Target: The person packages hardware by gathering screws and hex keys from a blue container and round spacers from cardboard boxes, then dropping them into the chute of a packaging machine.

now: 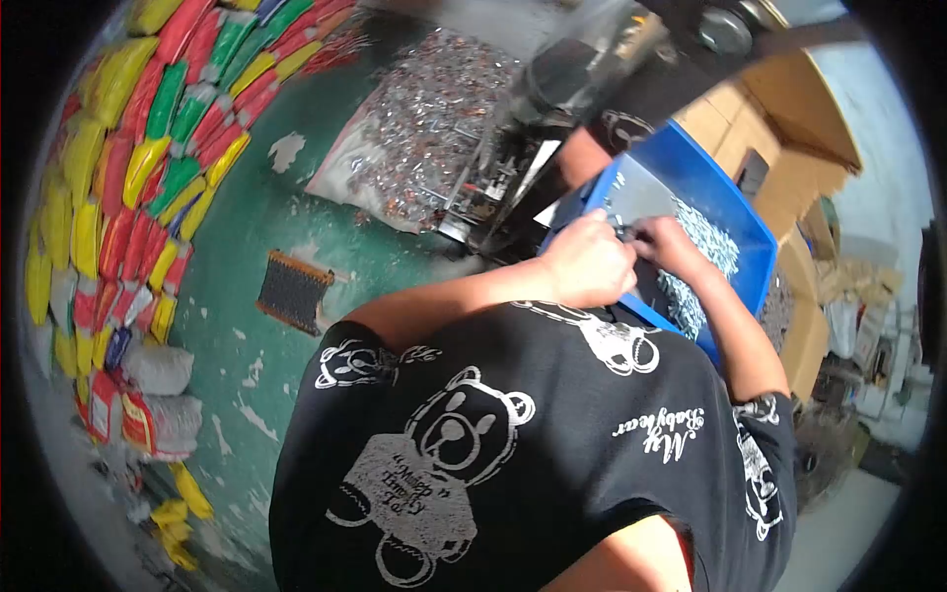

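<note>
My left hand (592, 260) is closed, its fingertips meeting those of my right hand over the near part of a blue bin (758, 259). My right hand (673, 245) is closed too, fingers bent and pinched together. A small greyish piece shows between the fingertips, too small to name. Heaped in the bin are many small, pale, shiny pieces (712, 242). A flat grey surface (641, 192) lies just beyond my fingers inside the bin.
A machine with a clear cylinder (562, 74) stands left of the bin. Beyond it lies a pile of small wrapped packets (434, 118). Red, yellow and green bundles (133, 187) line the left side. A dark ridged block (294, 292) rests on the green surface. Cardboard boxes (809, 109) stand right.
</note>
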### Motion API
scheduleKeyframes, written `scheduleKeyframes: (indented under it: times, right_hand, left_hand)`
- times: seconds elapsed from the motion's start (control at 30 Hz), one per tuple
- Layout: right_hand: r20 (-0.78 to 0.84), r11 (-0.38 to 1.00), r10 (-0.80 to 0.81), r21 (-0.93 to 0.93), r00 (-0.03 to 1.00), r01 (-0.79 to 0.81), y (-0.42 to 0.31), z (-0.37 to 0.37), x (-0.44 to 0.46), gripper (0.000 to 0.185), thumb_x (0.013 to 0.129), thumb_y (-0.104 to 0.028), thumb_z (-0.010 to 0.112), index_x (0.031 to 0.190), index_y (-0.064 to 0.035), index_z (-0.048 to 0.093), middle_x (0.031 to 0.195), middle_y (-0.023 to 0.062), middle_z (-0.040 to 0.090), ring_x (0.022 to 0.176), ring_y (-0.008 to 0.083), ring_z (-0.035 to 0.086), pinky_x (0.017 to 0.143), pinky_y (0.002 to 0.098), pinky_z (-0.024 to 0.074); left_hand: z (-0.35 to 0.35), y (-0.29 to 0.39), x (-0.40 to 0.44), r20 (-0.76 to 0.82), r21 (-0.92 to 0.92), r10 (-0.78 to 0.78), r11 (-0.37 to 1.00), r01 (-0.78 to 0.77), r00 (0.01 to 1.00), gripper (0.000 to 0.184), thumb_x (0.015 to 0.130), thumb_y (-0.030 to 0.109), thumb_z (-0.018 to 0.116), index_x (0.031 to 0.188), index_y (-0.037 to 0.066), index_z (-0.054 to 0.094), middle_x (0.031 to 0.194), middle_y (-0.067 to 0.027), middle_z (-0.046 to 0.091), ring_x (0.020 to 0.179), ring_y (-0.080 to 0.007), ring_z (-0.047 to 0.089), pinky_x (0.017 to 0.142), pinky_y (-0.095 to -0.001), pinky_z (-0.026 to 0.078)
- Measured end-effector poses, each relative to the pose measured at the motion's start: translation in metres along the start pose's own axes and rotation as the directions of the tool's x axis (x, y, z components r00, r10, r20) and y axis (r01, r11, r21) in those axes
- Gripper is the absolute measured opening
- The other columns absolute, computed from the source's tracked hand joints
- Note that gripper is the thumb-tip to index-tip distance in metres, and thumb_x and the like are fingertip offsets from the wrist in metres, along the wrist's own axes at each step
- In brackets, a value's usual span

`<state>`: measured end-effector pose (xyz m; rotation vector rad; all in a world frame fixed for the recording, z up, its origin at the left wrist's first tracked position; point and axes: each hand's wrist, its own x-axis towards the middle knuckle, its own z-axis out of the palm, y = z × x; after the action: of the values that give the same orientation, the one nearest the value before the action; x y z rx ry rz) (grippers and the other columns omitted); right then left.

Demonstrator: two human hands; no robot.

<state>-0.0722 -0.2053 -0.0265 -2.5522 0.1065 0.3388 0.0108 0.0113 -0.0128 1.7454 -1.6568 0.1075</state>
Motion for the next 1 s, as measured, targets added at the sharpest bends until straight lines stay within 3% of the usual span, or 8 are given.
scheduleKeyframes:
  times: [0.1,0.17,0.27,0.37,0.63,0.73,0.93,1.0]
  right_hand:
    - [0.069,0.812,0.306,0.502,0.950,-0.298,-0.049,-0.041,-0.003,0.010,0.086,-0.009,0.068,0.082,-0.0011,0.064,0.066,0.0015,0.060,0.053,0.0063,0.054,0.046,0.0240,0.0409]
    - [-0.017,0.789,0.288,0.571,0.958,-0.227,-0.063,-0.057,0.009,0.013,0.088,-0.010,0.065,0.081,-0.0016,0.059,0.063,0.0022,0.056,0.047,0.0071,0.049,0.041,0.0243,0.0357]
    - [-0.345,0.948,0.085,0.318,0.935,0.031,-0.069,-0.068,0.054,0.022,0.088,-0.019,0.068,0.078,0.0003,0.063,0.068,0.0006,0.059,0.063,0.0085,0.057,0.060,0.0269,0.0459]
    - [-0.499,0.946,0.012,0.286,0.867,0.151,-0.063,-0.075,0.105,0.026,0.092,-0.018,0.063,0.105,0.0043,0.066,0.087,0.0086,0.070,0.078,0.0112,0.067,0.074,0.0289,0.0544]
    - [-0.554,0.773,0.290,0.616,0.781,0.150,-0.001,-0.062,-0.049,0.025,0.097,-0.012,0.055,0.114,0.0053,0.063,0.090,0.0097,0.069,0.079,0.0125,0.068,0.072,0.0269,0.0567]
    - [-0.595,0.707,0.504,0.700,0.627,0.096,0.069,-0.051,-0.157,0.025,0.097,-0.015,0.055,0.108,0.0054,0.065,0.088,0.0128,0.070,0.073,0.0170,0.071,0.063,0.0297,0.0598]
    - [-0.522,0.519,0.853,0.849,-0.008,-0.104,0.161,0.027,-0.382,0.027,0.095,-0.019,0.055,0.103,0.0034,0.067,0.085,0.0146,0.070,0.072,0.0221,0.071,0.059,0.0336,0.0589]
    - [-0.443,0.354,0.894,0.793,-0.072,-0.496,0.177,0.074,-0.425,0.029,0.094,-0.025,0.055,0.083,-0.0022,0.069,0.067,0.0073,0.067,0.061,0.0159,0.065,0.058,0.0308,0.0534]
  left_hand:
    - [0.000,-0.001,-0.001,0.022,0.012,0.020,1.000,-0.021,1.000,0.021,0.076,0.023,0.061,0.065,0.006,0.062,0.055,-0.0111,0.059,0.059,-0.0280,0.061,0.072,-0.0387,0.043]
    - [0.000,0.000,-0.002,0.019,0.023,0.025,0.999,-0.025,1.000,0.020,0.076,0.023,0.061,0.066,0.006,0.062,0.055,-0.0107,0.059,0.060,-0.0275,0.061,0.072,-0.0389,0.043]
    - [0.004,-0.001,0.000,0.032,0.011,0.007,1.000,-0.007,0.999,0.019,0.076,0.023,0.061,0.067,0.006,0.061,0.057,-0.0110,0.059,0.063,-0.0272,0.061,0.073,-0.0412,0.044]
    - [-0.003,0.002,0.007,0.113,0.040,-0.025,0.999,0.021,0.993,0.016,0.074,0.020,0.061,0.068,0.005,0.062,0.057,-0.0120,0.058,0.061,-0.0291,0.060,0.070,-0.0424,0.044]
    - [0.004,0.011,0.013,0.209,0.108,-0.104,0.991,0.083,0.972,0.015,0.075,0.020,0.063,0.079,0.007,0.070,0.067,-0.0131,0.064,0.067,-0.0305,0.062,0.073,-0.0429,0.045]
    - [0.014,0.009,0.014,0.202,0.202,-0.095,0.978,0.053,0.975,0.019,0.074,0.019,0.061,0.087,0.008,0.072,0.074,-0.0127,0.067,0.073,-0.0317,0.062,0.075,-0.0426,0.046]
    - [0.005,0.010,0.009,0.175,0.251,-0.017,0.968,-0.028,0.984,0.018,0.080,0.010,0.056,0.088,0.007,0.072,0.076,-0.0130,0.068,0.069,-0.0333,0.061,0.074,-0.0420,0.047]
    - [0.003,0.012,0.007,0.200,0.282,-0.029,0.959,-0.030,0.979,0.019,0.081,0.010,0.055,0.089,0.007,0.072,0.077,-0.0133,0.068,0.069,-0.0333,0.061,0.074,-0.0417,0.047]
